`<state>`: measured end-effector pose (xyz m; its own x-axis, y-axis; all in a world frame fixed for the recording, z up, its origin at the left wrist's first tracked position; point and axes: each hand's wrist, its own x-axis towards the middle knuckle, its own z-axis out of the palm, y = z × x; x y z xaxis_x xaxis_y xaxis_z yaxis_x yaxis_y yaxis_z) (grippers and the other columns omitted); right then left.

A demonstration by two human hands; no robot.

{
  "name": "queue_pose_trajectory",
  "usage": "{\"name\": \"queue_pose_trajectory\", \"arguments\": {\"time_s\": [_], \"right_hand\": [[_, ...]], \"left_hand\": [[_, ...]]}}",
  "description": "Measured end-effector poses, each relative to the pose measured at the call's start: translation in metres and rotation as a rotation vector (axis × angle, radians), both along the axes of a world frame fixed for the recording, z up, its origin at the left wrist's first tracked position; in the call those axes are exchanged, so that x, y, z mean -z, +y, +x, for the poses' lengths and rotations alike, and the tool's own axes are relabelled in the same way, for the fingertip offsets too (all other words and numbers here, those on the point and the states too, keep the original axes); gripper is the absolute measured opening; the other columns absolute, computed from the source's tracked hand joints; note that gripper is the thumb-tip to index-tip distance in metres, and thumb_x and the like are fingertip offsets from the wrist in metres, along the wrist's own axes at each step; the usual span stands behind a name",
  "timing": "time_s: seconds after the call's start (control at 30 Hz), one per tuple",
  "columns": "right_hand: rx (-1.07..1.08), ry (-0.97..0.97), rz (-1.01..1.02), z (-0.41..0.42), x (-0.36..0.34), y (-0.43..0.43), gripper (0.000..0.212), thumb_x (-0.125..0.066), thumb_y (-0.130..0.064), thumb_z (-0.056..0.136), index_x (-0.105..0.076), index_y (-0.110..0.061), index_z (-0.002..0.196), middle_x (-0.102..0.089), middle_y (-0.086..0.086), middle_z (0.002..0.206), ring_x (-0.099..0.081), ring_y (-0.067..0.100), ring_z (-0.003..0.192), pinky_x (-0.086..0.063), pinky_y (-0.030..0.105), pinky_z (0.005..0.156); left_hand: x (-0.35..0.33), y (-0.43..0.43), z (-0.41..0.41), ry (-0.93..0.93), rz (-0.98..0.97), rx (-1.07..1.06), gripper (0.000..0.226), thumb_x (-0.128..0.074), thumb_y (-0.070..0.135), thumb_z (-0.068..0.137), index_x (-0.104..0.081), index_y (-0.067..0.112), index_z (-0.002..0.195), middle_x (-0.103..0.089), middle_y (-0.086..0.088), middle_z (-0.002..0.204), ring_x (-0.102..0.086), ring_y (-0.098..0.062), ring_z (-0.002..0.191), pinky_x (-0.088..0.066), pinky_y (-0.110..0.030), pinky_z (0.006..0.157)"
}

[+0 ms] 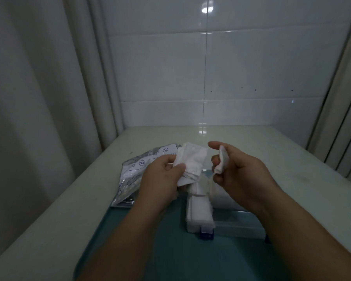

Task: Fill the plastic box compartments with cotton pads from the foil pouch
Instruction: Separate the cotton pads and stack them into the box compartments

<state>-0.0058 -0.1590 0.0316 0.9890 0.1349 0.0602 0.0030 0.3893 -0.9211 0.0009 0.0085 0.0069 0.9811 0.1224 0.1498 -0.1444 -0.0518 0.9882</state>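
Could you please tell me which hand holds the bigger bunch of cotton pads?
The left hand: it grips a thick stack of white square cotton pads, whereas the right hand pinches only a thin bent white pad.

The cotton pads (193,162) look soft, matt and fibrous, white with slightly fuzzy edges. The foil pouch (134,169) is crinkled, shiny film printed in blue. The plastic box (237,223) is clear, smooth and hard, and its blue clasp (206,233) is glossy plastic. The teal tray (170,250) looks smooth with a dull sheen. The pale surface (251,142) is smooth and faintly reflective, the wall tiles (251,67) are glazed, glossy white, and the curtain (39,88) is matt pleated cloth.
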Motion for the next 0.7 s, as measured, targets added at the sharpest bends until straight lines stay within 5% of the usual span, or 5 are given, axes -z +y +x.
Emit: {"name": "queue_pose_trajectory", "arguments": {"time_s": [0.23, 0.37, 0.7], "right_hand": [[0.032, 0.027, 0.018, -0.0005, -0.0012, 0.0046, 0.044, -0.030, 0.009, 0.089, -0.060, -0.003, 0.119, -0.061, 0.021, 0.114, -0.063, 0.037, 0.104, -0.058, 0.035, 0.084], [0.047, 0.043, 0.028, 0.0003, -0.0014, 0.0038, 0.028, -0.044, 0.007, 0.093, -0.062, -0.002, 0.113, -0.065, 0.025, 0.109, -0.068, 0.027, 0.086, -0.060, 0.029, 0.074], [0.164, -0.019, -0.128, 0.0026, 0.0029, 0.0046, 0.011, -0.063, -0.003, 0.087, -0.057, -0.001, 0.096, -0.067, 0.022, 0.091, -0.066, 0.024, 0.077, -0.058, 0.028, 0.069]], "left_hand": [[-0.0020, 0.0009, -0.0004, -0.020, 0.000, -0.026, 0.013, -0.062, 0.012, 0.091, -0.068, 0.020, 0.100, -0.075, 0.004, 0.078, -0.071, -0.008, 0.067, -0.055, -0.024, 0.056], [-0.0022, 0.0017, -0.0007, -0.012, -0.002, -0.034, 0.013, -0.061, 0.013, 0.091, -0.068, 0.020, 0.100, -0.075, 0.004, 0.078, -0.071, -0.011, 0.069, -0.057, -0.027, 0.057], [-0.0039, 0.0015, -0.0025, -0.031, 0.011, -0.037, 0.013, -0.061, 0.012, 0.092, -0.068, 0.018, 0.101, -0.073, 0.004, 0.072, -0.068, -0.004, 0.059, -0.049, -0.017, 0.047]]}}
